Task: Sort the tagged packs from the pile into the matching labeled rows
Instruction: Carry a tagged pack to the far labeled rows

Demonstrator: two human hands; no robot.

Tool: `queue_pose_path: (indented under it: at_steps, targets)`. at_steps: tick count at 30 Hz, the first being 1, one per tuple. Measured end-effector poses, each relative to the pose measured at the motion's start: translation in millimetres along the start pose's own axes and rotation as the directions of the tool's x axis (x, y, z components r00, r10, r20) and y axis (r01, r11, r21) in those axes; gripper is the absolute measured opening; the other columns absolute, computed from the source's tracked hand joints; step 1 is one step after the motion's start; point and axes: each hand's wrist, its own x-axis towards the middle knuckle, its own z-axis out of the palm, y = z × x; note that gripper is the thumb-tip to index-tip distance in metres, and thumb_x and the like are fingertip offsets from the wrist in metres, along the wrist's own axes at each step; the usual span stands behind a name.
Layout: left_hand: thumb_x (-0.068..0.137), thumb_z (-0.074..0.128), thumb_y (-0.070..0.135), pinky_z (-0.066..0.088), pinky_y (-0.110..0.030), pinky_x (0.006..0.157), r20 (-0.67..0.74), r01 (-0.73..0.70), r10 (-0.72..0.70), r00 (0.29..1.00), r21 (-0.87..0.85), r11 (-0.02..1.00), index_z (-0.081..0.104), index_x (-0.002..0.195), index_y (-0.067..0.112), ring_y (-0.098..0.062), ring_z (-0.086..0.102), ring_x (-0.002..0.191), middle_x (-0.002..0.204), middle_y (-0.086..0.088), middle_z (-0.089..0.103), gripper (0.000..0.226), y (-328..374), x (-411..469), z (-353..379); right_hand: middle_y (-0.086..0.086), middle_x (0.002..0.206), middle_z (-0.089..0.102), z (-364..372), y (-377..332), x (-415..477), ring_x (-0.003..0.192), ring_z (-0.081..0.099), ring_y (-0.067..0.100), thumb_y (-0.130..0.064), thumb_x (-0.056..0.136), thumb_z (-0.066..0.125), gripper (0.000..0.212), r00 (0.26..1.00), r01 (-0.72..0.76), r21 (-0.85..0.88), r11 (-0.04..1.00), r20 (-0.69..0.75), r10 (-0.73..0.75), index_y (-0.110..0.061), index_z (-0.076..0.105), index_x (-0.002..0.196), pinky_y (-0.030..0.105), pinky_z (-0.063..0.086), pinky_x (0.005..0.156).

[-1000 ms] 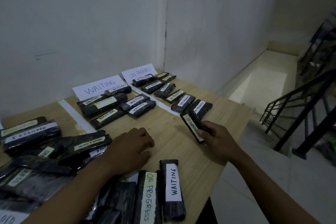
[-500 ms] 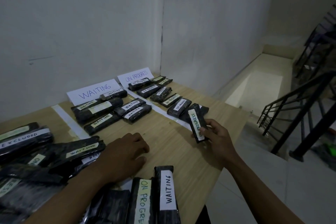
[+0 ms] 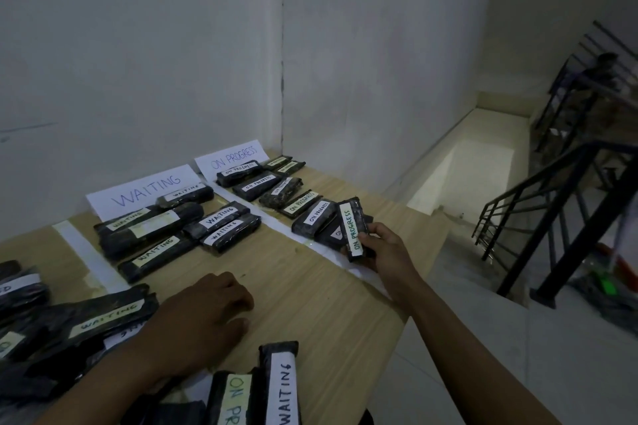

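At the near end of the right row (image 3: 257,185), a pack (image 3: 350,224), judged light, stiff and slick, is gripped across its near end by the right hand (image 3: 383,250), while nothing is held by the left hand (image 3: 203,317).

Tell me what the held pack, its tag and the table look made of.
The pack in the right hand: likely black plastic wrap, glossy, with crinkled highlights. Its tag: matte white paper or tape, hand-lettered in green. The table: pale wood or wood-look laminate, dull, with straight grain lines.
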Motion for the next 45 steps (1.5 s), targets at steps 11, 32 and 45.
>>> queue_pose_path:
  at_steps: [11, 32, 45]
  targets:
    - [0.093, 0.045, 0.047, 0.046, -0.025, 0.082, -0.003, 0.013, -0.012, 1.000, 0.027, 1.000, 0.044, 0.114, 0.045, 0.000, 0.047, 0.094, 0.107, 0.020, 0.040, 0.021, -7.4, 61.1, -8.4, 0.014, 0.084, 0.064, 21.0, -44.7, 94.4, 0.072, 0.064, 0.030, 0.013, 0.080, 0.061, 0.045, 0.991, 0.133, -0.093, 0.987, -0.001, -0.134, -0.018, 0.049, 0.110, 0.035, 0.054, 0.057]
    - [0.090, 0.046, 0.053, 0.020, -0.007, 0.067, -0.056, 0.040, -0.047, 0.997, -0.119, 0.992, 0.041, 0.123, 0.046, 0.002, 0.035, 0.089, 0.098, 0.021, 0.037, 0.034, -27.0, 75.2, 12.5, 0.014, 0.126, 0.056, 82.2, -21.1, 287.2, 0.112, 0.053, 0.028, -0.039, 0.081, 0.071, 0.055, 0.995, 0.094, -0.852, 0.515, 0.096, -0.023, -0.008, 0.054, 0.123, 0.029, 0.039, 0.081]
    - [0.092, 0.045, 0.052, 0.029, -0.014, 0.069, -0.065, 0.028, -0.035, 0.997, -0.106, 0.994, 0.042, 0.124, 0.044, 0.000, 0.035, 0.088, 0.097, 0.021, 0.036, 0.033, -24.2, 70.3, 8.8, -0.001, 0.122, 0.058, 103.1, -22.7, 235.1, 0.109, 0.052, 0.012, -0.031, 0.074, 0.078, 0.041, 0.786, 0.583, -0.727, 0.363, 0.618, -0.025, -0.034, 0.068, 0.114, 0.025, 0.038, 0.092]
